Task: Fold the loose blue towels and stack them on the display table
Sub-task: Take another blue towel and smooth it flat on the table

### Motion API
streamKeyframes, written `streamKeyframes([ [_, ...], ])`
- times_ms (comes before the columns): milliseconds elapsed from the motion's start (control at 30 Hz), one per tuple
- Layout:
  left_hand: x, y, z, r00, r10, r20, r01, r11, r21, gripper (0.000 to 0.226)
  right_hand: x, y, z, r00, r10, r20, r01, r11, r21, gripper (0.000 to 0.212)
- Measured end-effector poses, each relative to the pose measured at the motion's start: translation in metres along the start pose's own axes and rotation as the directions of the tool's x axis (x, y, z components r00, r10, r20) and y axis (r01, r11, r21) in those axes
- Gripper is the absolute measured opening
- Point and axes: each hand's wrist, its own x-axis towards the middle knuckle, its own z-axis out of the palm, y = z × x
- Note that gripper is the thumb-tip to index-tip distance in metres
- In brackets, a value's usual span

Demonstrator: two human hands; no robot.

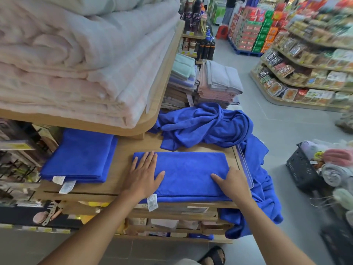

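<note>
A blue towel folded into a long strip lies flat on the wooden display table, its white tag hanging over the front edge. My left hand presses flat on the strip's left end, fingers spread. My right hand rests at its right end, thumb on top and fingers at the edge. A stack of folded blue towels sits to the left under the upper shelf. Several loose blue towels lie crumpled behind, and one of them drapes over the table's right side.
An upper shelf holding thick pale quilts overhangs the table's left. Stacks of grey and pink towels stand at the back. A black basket with rolled towels sits on the floor at right, across an aisle from grocery shelves.
</note>
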Motion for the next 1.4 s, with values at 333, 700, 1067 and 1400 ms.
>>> streamKeyframes([
  [333,0.002,0.025,-0.01,0.996,0.088,-0.017,-0.087,0.995,0.042,0.079,0.025,-0.006,-0.05,0.829,0.218,0.516,-0.521,0.637,0.568,0.032],
  [700,0.014,0.094,0.005,0.99,0.128,0.059,-0.127,0.992,-0.019,0.075,0.021,-0.012,-0.105,0.892,-0.028,0.452,-0.389,0.464,0.796,0.013],
  [1067,0.012,0.11,-0.005,0.992,0.115,-0.046,-0.119,0.986,-0.119,0.068,-0.003,-0.099,-0.117,0.924,-0.161,0.347,-0.168,0.645,0.746,0.023],
  [1400,0.002,0.031,-0.02,0.946,-0.27,0.181,0.186,-0.006,-0.982,0.032,-0.01,-0.199,-0.05,0.844,-0.311,0.436,0.009,0.821,0.57,0.041],
])
